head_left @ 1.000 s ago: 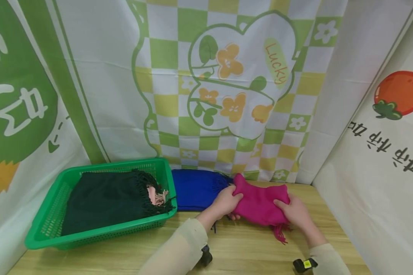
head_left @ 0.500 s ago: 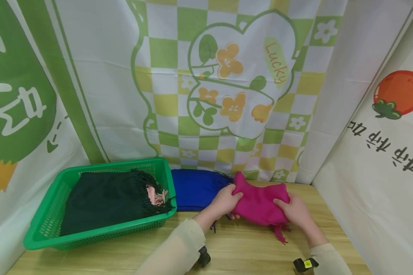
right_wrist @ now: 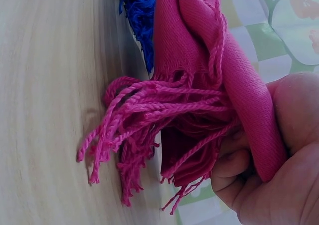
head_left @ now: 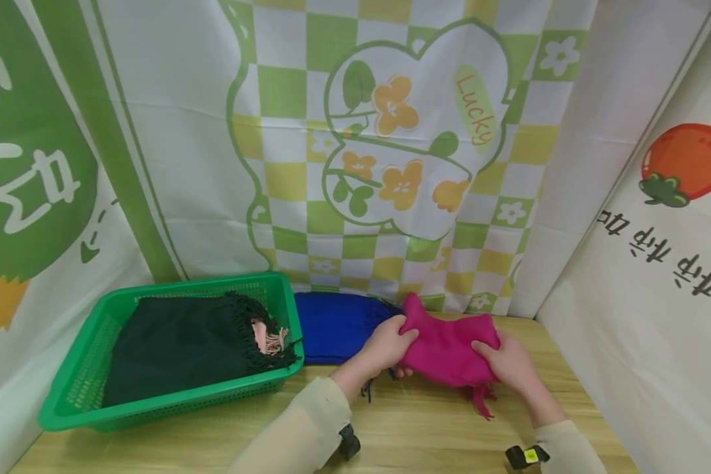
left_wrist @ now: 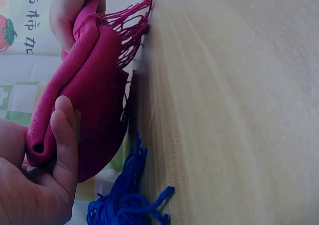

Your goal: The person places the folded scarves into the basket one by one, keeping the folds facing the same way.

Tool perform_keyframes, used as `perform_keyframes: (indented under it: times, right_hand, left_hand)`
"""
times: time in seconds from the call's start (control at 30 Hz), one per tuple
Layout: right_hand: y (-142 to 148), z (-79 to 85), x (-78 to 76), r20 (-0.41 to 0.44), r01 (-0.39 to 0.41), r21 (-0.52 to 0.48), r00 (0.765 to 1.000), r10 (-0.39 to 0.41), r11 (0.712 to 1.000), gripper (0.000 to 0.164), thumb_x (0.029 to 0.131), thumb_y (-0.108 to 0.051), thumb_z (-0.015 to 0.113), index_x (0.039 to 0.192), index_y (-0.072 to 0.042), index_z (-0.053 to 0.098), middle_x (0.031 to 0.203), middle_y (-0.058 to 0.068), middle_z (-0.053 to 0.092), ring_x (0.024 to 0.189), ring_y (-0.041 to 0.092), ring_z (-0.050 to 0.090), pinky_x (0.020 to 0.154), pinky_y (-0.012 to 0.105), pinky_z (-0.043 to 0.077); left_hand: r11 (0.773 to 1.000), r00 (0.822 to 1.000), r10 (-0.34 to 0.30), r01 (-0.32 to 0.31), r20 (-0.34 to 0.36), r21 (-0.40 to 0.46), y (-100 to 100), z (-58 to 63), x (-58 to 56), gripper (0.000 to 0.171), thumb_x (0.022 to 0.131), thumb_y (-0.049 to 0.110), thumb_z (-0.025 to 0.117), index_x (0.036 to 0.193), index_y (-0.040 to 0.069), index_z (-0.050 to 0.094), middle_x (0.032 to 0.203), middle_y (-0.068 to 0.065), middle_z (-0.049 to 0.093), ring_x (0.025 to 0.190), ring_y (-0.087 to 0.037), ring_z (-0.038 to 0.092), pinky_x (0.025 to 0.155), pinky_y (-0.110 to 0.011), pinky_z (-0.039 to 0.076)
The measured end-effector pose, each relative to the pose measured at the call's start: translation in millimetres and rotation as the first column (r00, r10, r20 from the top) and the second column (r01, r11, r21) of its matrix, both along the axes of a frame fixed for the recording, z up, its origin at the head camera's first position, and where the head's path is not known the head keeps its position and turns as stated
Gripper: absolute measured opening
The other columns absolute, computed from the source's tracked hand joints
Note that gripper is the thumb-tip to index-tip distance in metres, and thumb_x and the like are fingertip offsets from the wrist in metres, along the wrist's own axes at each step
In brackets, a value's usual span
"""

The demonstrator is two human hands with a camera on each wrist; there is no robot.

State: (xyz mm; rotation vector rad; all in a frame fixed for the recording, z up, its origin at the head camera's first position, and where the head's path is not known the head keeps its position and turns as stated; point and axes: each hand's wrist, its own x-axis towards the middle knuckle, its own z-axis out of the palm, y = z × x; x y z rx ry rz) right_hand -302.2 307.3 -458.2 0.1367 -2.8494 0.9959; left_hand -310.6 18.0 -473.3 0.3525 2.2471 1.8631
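Note:
A folded magenta scarf with twisted fringe is held between both hands over the right part of the table. My left hand grips its left edge, thumb on top and fingers beneath. At the opposite edge my right hand pinches the cloth the same way, its fingers curled under the fold in the right wrist view. The magenta fringe hangs toward the wood. Just left of the scarf lies a folded blue scarf, its blue fringe partly hidden behind my left hand.
A green plastic basket stands on the left of the wooden table. Inside lies a folded black scarf, with a pink fringed scarf showing at its right end. A checkered curtain hangs close behind.
The magenta scarf's far edge rises slightly while both hands keep their grip. My left forearm shifts a little leftward; the basket and blue scarf stay put.

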Motion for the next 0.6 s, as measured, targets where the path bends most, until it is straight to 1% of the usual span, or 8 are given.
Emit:
perform_keyframes:
  times: [0.1,0.3,0.47,0.6]
  right_hand:
    - [-0.8,1.2,-0.1,-0.009,0.0,0.009,1.0,0.0,1.0,0.05,0.107,-0.034,0.073,0.134,0.008,0.068,0.116,0.021,0.077,0.106,0.034,0.072,0.091,0.048,0.057]
    - [-1.5,1.8,0.5,-0.014,0.009,0.016,1.0,-0.009,1.0,0.052,0.107,-0.036,0.073,0.136,0.007,0.069,0.117,0.021,0.077,0.107,0.034,0.072,0.091,0.048,0.057]
    - [-3.4,3.2,2.4,-0.018,0.013,0.02,1.0,-0.013,1.0,0.049,0.107,-0.036,0.073,0.131,0.006,0.07,0.113,0.019,0.077,0.104,0.033,0.072,0.089,0.047,0.057]
    - [-6.6,5.2,4.0,-0.021,0.015,0.02,1.0,-0.015,1.0,0.047,0.107,-0.036,0.073,0.128,0.006,0.071,0.109,0.017,0.077,0.1,0.031,0.072,0.087,0.046,0.057]
  left_hand:
    - [1.0,1.0,0.002,-0.002,-0.005,0.0,-1.5,2.8,0.6,0.017,0.118,0.025,0.058,0.116,0.008,0.06,0.074,-0.014,0.072,0.047,-0.02,0.068,0.046,-0.037,0.06]
    - [1.0,1.0,0.007,-0.006,-0.018,0.014,-3.9,6.6,1.9,0.017,0.117,0.024,0.058,0.116,0.007,0.06,0.072,-0.015,0.072,0.047,-0.021,0.069,0.046,-0.039,0.061]
    - [1.0,1.0,0.005,-0.005,-0.026,0.013,-6.7,7.9,3.1,0.018,0.117,0.024,0.058,0.119,0.006,0.061,0.074,-0.014,0.073,0.048,-0.022,0.07,0.047,-0.04,0.061]
    - [1.0,1.0,0.012,-0.012,-0.016,0.013,-9.5,8.6,4.9,0.018,0.117,0.024,0.058,0.122,0.007,0.061,0.08,-0.013,0.073,0.049,-0.023,0.07,0.047,-0.038,0.061]
